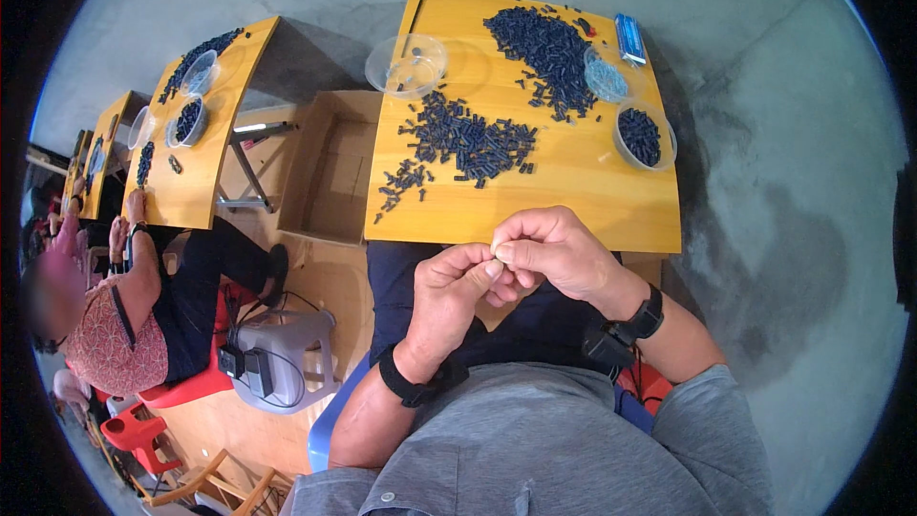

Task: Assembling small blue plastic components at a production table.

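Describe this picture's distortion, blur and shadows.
Head view: black fisheye corners, with the neighbouring table skewed toward the left rim; a blur over the co-worker's head; a dark patch on the floor, shadow or stain, cannot tell; anything pinched by the wearer's fingers is too small to make out.

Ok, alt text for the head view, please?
A person's left hand and right hand pinch together at a yellow table; anything held is too hidden to name. On it are piles of small dark parts, clear bowls and a blue box. Another person sits to the left.
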`<state>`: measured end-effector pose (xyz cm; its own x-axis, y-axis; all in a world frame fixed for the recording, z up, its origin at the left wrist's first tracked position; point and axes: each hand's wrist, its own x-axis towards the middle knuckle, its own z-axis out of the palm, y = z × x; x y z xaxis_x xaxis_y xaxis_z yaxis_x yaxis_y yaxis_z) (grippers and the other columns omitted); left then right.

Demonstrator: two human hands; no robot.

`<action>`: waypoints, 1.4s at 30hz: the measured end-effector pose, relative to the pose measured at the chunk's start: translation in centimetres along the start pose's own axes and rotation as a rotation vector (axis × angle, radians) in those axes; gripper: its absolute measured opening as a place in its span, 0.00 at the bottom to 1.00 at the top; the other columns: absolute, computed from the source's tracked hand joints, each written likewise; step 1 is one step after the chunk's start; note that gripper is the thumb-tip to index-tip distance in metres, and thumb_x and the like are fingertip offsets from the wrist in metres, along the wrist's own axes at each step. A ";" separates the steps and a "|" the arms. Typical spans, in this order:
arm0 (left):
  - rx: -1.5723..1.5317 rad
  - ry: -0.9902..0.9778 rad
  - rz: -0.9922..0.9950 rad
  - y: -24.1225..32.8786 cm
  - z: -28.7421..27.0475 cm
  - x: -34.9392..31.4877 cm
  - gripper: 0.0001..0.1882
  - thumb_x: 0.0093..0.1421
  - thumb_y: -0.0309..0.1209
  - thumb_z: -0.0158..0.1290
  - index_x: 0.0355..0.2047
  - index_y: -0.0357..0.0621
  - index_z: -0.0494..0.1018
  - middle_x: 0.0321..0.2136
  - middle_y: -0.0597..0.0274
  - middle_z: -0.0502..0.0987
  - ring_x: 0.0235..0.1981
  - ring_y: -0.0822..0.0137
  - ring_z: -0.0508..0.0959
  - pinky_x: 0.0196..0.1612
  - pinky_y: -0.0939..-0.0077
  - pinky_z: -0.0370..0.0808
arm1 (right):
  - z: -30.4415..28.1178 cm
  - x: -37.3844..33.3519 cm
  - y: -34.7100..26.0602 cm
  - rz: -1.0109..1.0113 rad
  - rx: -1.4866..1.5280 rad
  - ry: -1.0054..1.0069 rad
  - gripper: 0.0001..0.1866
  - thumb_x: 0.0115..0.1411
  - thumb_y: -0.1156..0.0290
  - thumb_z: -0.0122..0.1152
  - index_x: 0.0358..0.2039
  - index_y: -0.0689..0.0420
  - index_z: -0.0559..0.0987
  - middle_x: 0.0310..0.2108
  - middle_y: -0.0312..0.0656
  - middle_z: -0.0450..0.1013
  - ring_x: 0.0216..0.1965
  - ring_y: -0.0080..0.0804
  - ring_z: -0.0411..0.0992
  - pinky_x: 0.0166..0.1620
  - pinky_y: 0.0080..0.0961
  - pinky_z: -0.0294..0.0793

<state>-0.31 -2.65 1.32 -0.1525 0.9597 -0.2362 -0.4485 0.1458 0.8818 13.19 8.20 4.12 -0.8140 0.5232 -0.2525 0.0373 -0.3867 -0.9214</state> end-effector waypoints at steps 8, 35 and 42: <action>-0.059 -0.021 0.047 0.4 0.9 0.3 0.08 0.63 0.25 0.46 0.36 0.36 0.74 0.27 0.60 0.78 0.26 0.74 0.76 0.28 0.83 0.73 | -0.3 -0.1 -1.0 -0.003 0.043 -0.040 0.07 0.60 0.72 0.56 0.31 0.63 0.78 0.23 0.34 0.72 0.20 0.13 0.65 0.24 0.11 0.64; -0.058 -0.028 0.164 0.8 0.8 0.6 0.09 0.55 0.18 0.55 0.38 0.37 0.76 0.52 0.51 0.68 0.55 0.63 0.67 0.56 0.71 0.64 | -0.2 -0.5 -0.5 0.232 0.409 -0.126 0.22 0.64 0.54 0.48 0.29 0.63 0.73 0.15 0.36 0.68 0.10 0.20 0.66 0.14 0.22 0.75; 0.072 -0.120 0.289 1.4 -0.3 1.0 0.13 0.53 0.18 0.56 0.40 0.37 0.77 0.51 0.49 0.69 0.55 0.61 0.68 0.54 0.71 0.67 | 0.3 -0.6 -0.8 0.221 0.384 -0.119 0.22 0.64 0.54 0.49 0.29 0.63 0.73 0.14 0.36 0.67 0.10 0.19 0.65 0.15 0.22 0.75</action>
<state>-1.30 -1.54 2.17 -0.1577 0.9847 0.0741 -0.3378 -0.1243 0.9330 13.46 7.96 5.05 -0.8726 0.3141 -0.3740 0.0182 -0.7444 -0.6675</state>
